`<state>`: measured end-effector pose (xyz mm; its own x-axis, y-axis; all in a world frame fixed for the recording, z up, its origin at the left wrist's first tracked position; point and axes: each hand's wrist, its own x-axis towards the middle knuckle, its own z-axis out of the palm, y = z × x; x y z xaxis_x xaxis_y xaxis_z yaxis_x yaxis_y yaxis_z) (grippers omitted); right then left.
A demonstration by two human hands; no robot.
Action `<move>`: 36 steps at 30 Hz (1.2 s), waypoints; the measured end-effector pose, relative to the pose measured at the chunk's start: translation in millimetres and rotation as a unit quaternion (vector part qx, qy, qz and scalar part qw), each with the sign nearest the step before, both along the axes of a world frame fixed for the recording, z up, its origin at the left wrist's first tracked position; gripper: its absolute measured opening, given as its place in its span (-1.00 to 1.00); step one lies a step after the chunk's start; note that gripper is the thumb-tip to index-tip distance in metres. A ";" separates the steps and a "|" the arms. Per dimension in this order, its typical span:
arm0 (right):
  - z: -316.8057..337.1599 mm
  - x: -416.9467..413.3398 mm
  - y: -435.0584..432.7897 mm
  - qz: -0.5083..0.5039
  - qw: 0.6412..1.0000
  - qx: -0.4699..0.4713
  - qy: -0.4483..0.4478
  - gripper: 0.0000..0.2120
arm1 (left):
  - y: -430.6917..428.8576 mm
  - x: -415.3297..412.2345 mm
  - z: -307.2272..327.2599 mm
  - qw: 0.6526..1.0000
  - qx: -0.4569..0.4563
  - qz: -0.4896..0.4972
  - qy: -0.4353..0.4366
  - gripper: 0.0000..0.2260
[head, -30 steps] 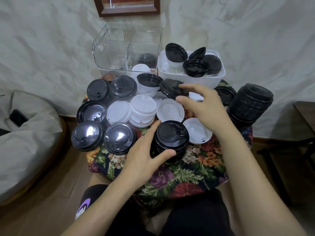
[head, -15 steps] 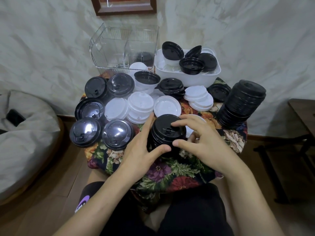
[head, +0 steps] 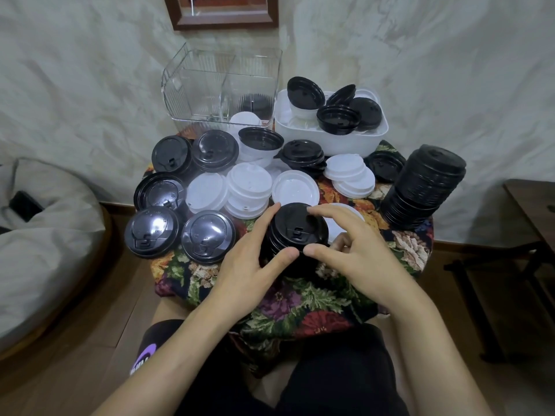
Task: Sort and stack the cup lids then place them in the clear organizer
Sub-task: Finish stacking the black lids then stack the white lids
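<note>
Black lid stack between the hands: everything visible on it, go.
The stack of black plastic cup lids stands upright on the floral cloth. Glossy domed lids, nested, rims ridging the side; the top lid has a sip tab near its front edge. The left hand grips its left side, thumb across the front; the right hand holds the right side, fingertip on the top rim, thumb at front.
</note>
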<state>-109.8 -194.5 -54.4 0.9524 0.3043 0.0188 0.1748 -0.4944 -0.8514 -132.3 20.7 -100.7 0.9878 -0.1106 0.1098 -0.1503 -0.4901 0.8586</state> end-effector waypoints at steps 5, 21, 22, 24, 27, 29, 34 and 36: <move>-1.0 0.8 0.7 0.001 1.000 -0.006 0.009 -0.36 | 0.6 -0.3 0.4 1.000 0.002 -0.002 0.001 -0.32; 2.5 4.5 -7.8 -0.094 0.988 0.121 -0.002 -0.47 | 0.4 0.9 -0.7 1.000 0.028 -0.007 -0.003 -0.19; 4.1 4.3 -9.5 -0.102 0.986 0.128 -0.003 -0.47 | 0.6 1.3 -1.2 1.000 0.030 -0.007 -0.002 -0.19; 5.9 3.8 -13.7 -0.088 0.988 0.131 0.001 -0.49 | 0.5 1.5 -1.3 0.999 0.032 -0.009 -0.004 -0.21; 4.3 4.0 -15.9 -0.037 0.993 0.109 0.016 -0.51 | 0.3 1.5 -0.3 0.999 0.037 -0.012 -0.011 -0.30; 2.0 5.7 -12.5 -0.015 0.997 0.077 0.020 -0.49 | -0.3 1.6 0.6 0.999 0.036 -0.008 -0.008 -0.28; 1.8 8.3 -6.2 0.010 1.000 0.013 0.019 -0.43 | 0.4 2.3 -1.0 1.000 0.013 -0.013 -0.002 -0.13; 2.5 8.4 -5.5 0.013 1.000 -0.003 0.017 -0.42 | 1.3 2.4 -1.0 1.000 0.006 -0.018 0.003 -0.10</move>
